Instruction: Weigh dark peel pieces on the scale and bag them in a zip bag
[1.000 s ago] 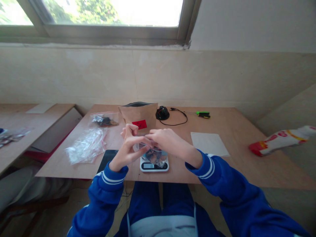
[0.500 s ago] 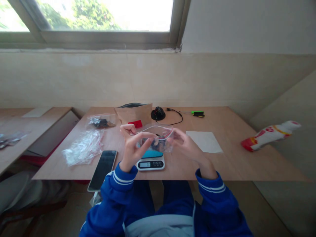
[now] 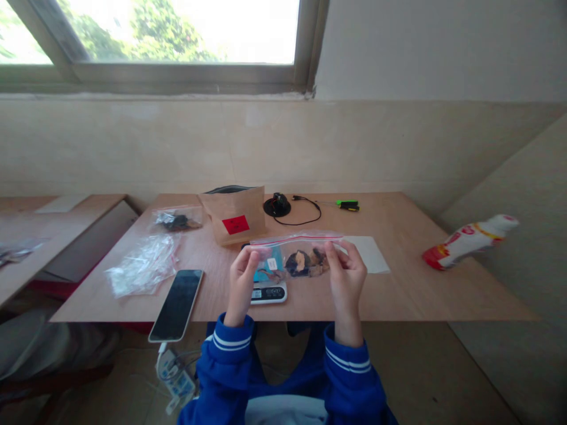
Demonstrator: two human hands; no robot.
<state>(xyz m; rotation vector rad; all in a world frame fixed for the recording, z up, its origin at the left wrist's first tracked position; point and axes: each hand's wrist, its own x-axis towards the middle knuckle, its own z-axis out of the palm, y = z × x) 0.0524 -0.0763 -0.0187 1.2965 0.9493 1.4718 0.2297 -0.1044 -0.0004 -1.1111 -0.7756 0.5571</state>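
Observation:
Between my two hands a clear zip bag is stretched out, its red-lined top edge running level. Dark and tan dried pieces lie inside it, mostly toward the right. My left hand pinches the bag's upper left corner. At the upper right, my right hand grips it between thumb and fingers. Behind and below the bag is a small kitchen scale with a blue top, partly hidden by the bag and my left hand.
A brown paper pouch with a red label stands behind. To the left are a filled bag, a pile of clear bags and a phone. A black cabled device, screwdrivers, white paper and a bottle lie rightward.
The bag's mouth was gaping; now its top is drawn straight and flat. My hands have spread apart along it, and the contents show from the side.

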